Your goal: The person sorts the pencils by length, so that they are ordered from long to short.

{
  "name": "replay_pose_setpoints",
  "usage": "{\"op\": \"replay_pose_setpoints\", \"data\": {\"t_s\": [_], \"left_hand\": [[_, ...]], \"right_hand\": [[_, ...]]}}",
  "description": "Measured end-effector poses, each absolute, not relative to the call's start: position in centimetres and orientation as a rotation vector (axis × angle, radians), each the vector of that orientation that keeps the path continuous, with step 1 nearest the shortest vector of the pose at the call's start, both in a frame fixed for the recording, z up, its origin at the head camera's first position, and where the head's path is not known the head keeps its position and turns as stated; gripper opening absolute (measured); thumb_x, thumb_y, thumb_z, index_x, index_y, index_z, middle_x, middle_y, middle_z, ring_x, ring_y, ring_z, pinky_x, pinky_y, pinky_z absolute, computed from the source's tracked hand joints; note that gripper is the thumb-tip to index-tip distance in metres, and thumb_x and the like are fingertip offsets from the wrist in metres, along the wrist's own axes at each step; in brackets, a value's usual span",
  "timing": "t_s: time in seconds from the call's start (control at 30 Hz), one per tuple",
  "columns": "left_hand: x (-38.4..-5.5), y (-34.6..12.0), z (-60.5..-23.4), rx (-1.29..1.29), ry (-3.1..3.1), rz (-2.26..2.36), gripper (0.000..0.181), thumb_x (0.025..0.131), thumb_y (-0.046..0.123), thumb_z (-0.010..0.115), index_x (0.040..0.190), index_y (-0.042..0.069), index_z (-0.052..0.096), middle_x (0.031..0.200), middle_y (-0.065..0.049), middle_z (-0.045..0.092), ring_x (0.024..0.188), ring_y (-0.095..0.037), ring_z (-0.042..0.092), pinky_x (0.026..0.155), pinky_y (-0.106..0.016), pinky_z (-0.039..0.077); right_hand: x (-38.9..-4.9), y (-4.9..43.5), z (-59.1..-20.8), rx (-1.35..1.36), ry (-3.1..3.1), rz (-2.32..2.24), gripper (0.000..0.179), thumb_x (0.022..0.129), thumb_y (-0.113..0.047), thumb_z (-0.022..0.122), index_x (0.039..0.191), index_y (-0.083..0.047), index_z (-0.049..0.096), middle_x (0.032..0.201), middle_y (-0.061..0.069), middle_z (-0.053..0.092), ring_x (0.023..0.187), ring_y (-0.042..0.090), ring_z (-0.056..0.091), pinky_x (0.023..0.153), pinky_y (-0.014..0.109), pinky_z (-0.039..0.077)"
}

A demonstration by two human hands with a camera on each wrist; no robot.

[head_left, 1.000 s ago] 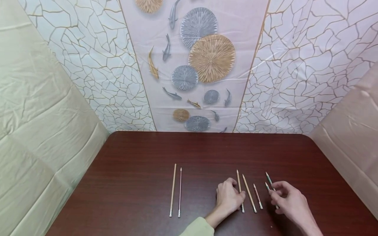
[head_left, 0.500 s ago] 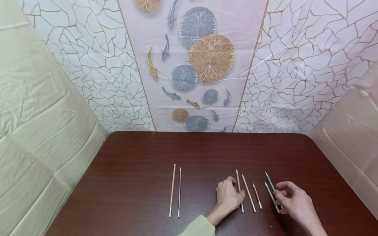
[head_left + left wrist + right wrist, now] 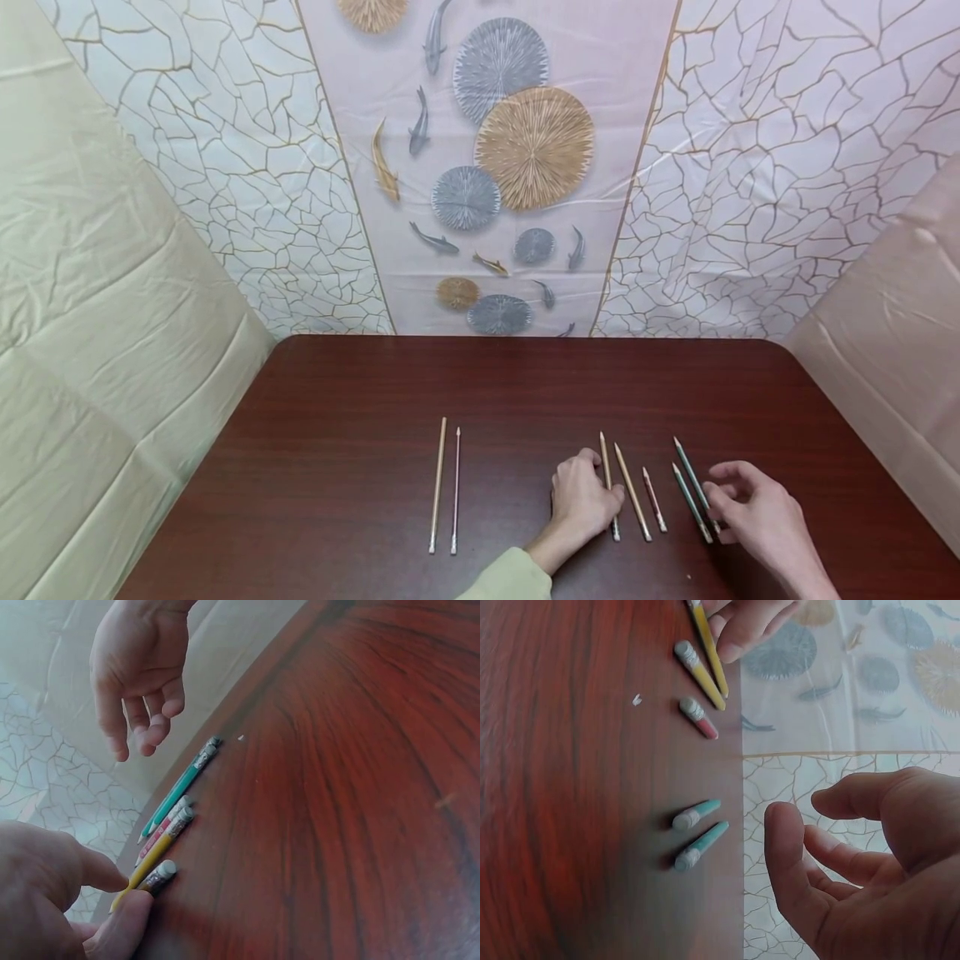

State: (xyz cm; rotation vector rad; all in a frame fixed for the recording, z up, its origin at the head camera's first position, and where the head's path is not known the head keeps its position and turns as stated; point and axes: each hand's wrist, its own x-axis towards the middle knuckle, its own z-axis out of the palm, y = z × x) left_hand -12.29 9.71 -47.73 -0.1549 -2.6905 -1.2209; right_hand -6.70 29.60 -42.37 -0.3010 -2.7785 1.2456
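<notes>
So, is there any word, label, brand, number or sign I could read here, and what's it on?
None that can be read.
Red pencil: pale marks on its barrel, too small and blurred to tell whether they are lettering.
Yellow pencils and green pencils: any print is too small to make out.
Patterned backdrop: fish and round shapes, no lettering.

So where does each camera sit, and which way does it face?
Head: on the person's head, facing forward and down at the red-brown wooden table; left hand, right hand and a pale green sleeve show.
Left wrist: on that wrist, looking past the left hand over yellow eraser-tipped pencils; the right hand shows beyond.
Right wrist: on that wrist, looking past the right hand at two slim teal pencils; left hand shows partly at top.
Both wrist views share the teal pencils.
</notes>
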Motion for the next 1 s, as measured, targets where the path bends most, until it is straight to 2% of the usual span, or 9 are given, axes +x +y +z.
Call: {"op": "replay_pose_setpoints", "data": {"t_s": [0.23, 1.0], "left_hand": [[-12.3, 9.8, -47.9, -0.18, -2.691, -1.138, 0.034, 0.065, 0.021, 0.085, 0.092, 0.009, 0.069, 0.078, -0.004, 0.067, 0.074, -0.026, 0.067, 0.065, -0.034, 0.052], [-12.2, 10.1, -47.9, -0.169, -2.723, -1.089, 0.038, 0.063, 0.022, 0.088, 0.093, 0.01, 0.069, 0.078, -0.002, 0.063, 0.073, -0.025, 0.066, 0.065, -0.034, 0.052]], "right_hand": [[-6.7, 30.4, -42.7, -0.311, -2.762, 1.21, 0.029, 0.094, -0.009, 0.065, 0.117, 0.007, 0.057, 0.084, 0.011, 0.068, 0.062, 0.012, 0.065, 0.051, 0.03, 0.054], [-7.4, 31.3, -44.2, -0.314, -2.764, 1.103, 0.026, 0.091, -0.007, 0.065, 0.112, 0.007, 0.059, 0.079, 0.006, 0.066, 0.059, 0.011, 0.063, 0.049, 0.029, 0.053]]}}
